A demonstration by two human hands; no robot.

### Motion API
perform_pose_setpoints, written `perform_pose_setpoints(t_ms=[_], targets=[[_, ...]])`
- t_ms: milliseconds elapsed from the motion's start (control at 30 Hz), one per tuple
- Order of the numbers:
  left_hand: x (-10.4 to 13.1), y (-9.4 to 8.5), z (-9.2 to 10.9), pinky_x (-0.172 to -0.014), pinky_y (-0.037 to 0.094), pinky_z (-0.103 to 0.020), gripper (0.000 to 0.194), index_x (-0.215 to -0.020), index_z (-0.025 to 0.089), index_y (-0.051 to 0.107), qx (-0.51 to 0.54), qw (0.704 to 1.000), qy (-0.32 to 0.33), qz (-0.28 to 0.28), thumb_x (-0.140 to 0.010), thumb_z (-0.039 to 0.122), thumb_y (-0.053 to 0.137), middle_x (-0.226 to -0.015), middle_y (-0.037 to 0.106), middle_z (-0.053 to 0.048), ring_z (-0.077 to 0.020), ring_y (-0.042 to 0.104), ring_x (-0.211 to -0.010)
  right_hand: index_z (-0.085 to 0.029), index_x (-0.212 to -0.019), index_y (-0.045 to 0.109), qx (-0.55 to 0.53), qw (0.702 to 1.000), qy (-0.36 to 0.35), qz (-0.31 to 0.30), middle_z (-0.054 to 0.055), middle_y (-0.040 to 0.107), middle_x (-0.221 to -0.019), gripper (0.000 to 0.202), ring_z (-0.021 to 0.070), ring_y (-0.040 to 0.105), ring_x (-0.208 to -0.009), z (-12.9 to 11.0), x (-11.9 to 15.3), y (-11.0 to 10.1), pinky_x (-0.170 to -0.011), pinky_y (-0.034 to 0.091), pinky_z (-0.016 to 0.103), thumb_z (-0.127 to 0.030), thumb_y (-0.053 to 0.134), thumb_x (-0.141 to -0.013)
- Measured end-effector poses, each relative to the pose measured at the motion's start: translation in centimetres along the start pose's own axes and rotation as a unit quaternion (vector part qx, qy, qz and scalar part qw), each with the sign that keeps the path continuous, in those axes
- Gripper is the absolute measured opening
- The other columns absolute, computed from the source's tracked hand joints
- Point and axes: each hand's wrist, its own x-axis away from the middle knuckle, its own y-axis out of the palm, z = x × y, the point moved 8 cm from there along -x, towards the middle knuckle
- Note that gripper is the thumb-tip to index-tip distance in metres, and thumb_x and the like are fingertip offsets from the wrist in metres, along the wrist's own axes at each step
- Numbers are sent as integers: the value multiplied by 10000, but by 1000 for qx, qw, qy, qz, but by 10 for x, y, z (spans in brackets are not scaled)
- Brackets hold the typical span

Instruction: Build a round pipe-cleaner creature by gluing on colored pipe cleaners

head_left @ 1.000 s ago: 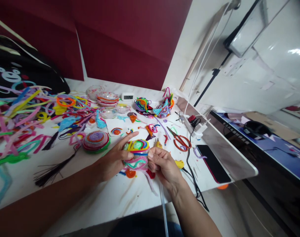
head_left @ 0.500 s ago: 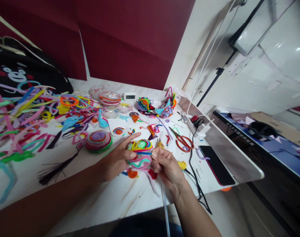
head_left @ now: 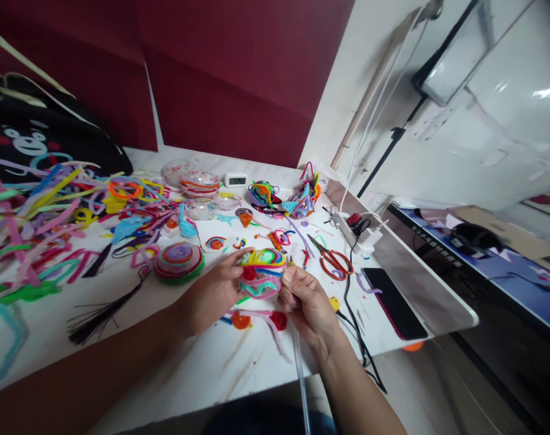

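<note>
One ornament (head_left: 262,275) between left hand (head_left: 215,297) and right hand (head_left: 310,302), inside tabletop (head_left: 215,371) edge

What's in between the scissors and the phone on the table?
In the head view, a black cord and a bent lilac strip lie between the scissors and the phone.

Blk bag (head_left: 52,139) w/ white cartoon face, far L at back of bench (head_left: 202,368). Sm. white clock (head_left: 235,180) at rear, digits too sm. to read. Maroon backdrop (head_left: 238,78) behind. Pwr strip (head_left: 352,235) nr R side, blk plug (head_left: 360,227) on it. Phone (head_left: 395,304) flat nr R edge, screen dark. Blk pole (head_left: 387,151) slants by wall (head_left: 478,145). Past bench: blue panel (head_left: 519,284), blurred blk item (head_left: 476,238) on top.
</note>
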Motion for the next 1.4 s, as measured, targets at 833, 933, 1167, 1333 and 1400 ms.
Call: perform_pose_setpoints(t_ms=[833,933,1167,1333,1400], targets=[[-9,90,16,-807,481,-308,437,-1149,263,574,-159,968,191,25,-748,175,726,-966,680,-15,-190,630,-926,-177,-753,539,-101,979,-149,-93,-82,505,-485,368,31,261,-398,-43,-24,10,-414,151,179,-400,826,-689],[-11,92,16,-779,482,-293,426,-1075,240,583,-128,958,251,62,-697,168,767,-816,661,26,-137,619,-749,-175,-734,541,-96,977,-165,-96,-79,513,-475,391,29,277,-390,-48,-23,9,-409,147,179,-413,842,-663],[-16,93,17,-734,484,-262,451,-1036,235,590,-84,941,313,100,-647,142,798,-767,656,36,-121,632,-715,-168,-710,573,-85,975,-183,-90,-54,562,-496,353,35,342,-403,-53,-19,11,-421,193,181,-403,834,-677],[-20,87,18,-705,495,-264,453,-1028,234,582,-69,942,309,108,-642,147,803,-735,649,39,-129,643,-702,-165,-731,587,-66,977,-190,-73,-57,570,-507,320,36,344,-410,-52,-18,10,-429,188,189,-387,816,-700],[-22,82,17,-690,495,-257,470,-1021,229,572,-59,944,301,122,-626,133,809,-721,642,45,-123,638,-683,-164,-735,588,-56,978,-190,-68,-57,570,-511,312,37,335,-411,-50,-19,9,-428,174,194,-387,805,-711]])
